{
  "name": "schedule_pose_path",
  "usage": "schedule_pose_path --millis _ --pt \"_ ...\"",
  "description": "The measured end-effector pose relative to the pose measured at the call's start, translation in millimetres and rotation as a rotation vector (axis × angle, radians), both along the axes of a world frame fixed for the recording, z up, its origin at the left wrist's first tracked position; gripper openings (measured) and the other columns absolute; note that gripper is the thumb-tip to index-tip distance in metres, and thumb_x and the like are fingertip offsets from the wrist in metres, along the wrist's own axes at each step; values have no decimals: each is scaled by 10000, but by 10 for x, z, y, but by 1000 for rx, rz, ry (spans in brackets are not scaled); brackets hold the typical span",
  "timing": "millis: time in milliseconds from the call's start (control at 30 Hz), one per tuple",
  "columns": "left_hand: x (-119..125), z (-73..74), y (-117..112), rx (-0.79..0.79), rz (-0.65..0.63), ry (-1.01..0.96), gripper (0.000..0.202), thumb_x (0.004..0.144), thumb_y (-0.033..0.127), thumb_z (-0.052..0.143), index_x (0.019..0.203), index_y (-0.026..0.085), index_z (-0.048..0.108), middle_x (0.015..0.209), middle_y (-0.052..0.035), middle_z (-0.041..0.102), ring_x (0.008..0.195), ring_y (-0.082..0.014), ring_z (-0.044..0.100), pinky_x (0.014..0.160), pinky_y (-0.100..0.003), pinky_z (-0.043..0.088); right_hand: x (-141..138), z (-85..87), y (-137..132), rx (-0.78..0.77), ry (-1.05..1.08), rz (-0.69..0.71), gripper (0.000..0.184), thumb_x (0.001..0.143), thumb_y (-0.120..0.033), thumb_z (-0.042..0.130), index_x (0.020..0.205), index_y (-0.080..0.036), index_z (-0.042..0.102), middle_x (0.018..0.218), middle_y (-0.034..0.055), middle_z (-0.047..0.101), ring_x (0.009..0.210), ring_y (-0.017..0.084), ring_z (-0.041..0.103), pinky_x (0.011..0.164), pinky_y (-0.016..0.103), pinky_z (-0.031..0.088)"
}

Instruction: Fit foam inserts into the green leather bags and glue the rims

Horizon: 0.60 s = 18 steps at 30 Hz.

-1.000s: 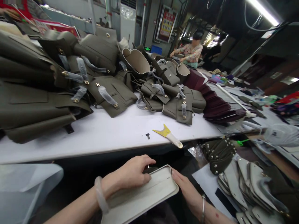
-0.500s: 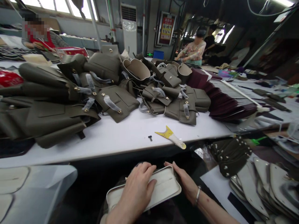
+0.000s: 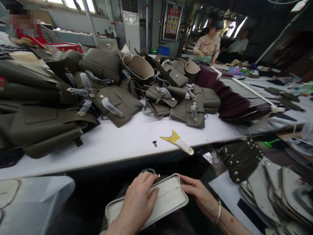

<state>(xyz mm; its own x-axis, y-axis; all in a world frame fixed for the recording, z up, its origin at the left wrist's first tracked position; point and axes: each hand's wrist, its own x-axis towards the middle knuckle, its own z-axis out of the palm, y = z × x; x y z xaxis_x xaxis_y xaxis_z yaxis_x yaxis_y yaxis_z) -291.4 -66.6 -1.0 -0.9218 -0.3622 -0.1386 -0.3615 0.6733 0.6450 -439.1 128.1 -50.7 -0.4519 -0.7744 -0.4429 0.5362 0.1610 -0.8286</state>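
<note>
Low in the view, a handbag part shows a cream, rounded rectangular panel with a raised rim; a clear-wrapped handle loop peeks out beyond its far edge. My left hand lies across the panel, fingers curled over the far rim and thumb on the cream face. At the right end, my right hand grips the corner between thumb and fingers, its wrist wearing a bracelet. What lies underneath the panel is dark and mostly hidden.
Olive handbags are heaped across the white table. A yellow forked tool and a small dark T-shaped piece lie near its front edge. Cream-faced panels are stacked right; maroon pieces lie behind. Other people work farther back.
My right hand's fingers have closed onto the panel's right end, where they were more outstretched before. The panel has shifted slightly left, my left hand with it. The camera view has turned a little.
</note>
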Motion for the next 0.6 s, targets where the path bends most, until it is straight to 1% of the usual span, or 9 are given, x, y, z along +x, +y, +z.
schedule_pose_path --millis 167,300,400,500,600 --pt "-13 -32 -11 2 -8 -30 313 862 168 494 1132 263 621 1138 -48 623 1052 -249 562 911 -411 448 43 -79 -15 76 91 -42 492 823 -346 706 1295 -242 613 1230 75 679 1199 315 553 1078 476 340" --pt "-30 -8 -19 13 -11 -40 322 836 144 499 1114 249 621 1110 -47 626 1026 -243 570 902 -413 450 106 -127 -15 81 101 -97 486 828 -373 702 1289 -243 619 1301 67 637 1281 319 490 1109 460 317" --pt "-30 13 -13 35 8 -40 346 814 128 500 1115 249 619 1111 -40 628 1034 -237 571 902 -408 449 145 -132 -32 53 16 -113 488 843 -383 687 1305 -249 605 1295 72 641 1237 313 534 1093 469 342" --pt "-28 13 -3 33 19 -34 346 798 126 505 1100 245 626 1109 -37 632 1046 -240 569 915 -412 442 175 -127 -62 28 -57 -153 447 869 -417 654 1276 -232 632 1274 78 654 1200 289 567 1098 442 349" --pt "-24 -1 10 29 21 -38 341 798 130 507 1093 247 631 1100 -33 637 1041 -241 569 909 -412 439 206 -168 -80 57 -5 -179 464 868 -462 647 1267 -225 639 1284 84 647 1207 288 563 1092 430 367"
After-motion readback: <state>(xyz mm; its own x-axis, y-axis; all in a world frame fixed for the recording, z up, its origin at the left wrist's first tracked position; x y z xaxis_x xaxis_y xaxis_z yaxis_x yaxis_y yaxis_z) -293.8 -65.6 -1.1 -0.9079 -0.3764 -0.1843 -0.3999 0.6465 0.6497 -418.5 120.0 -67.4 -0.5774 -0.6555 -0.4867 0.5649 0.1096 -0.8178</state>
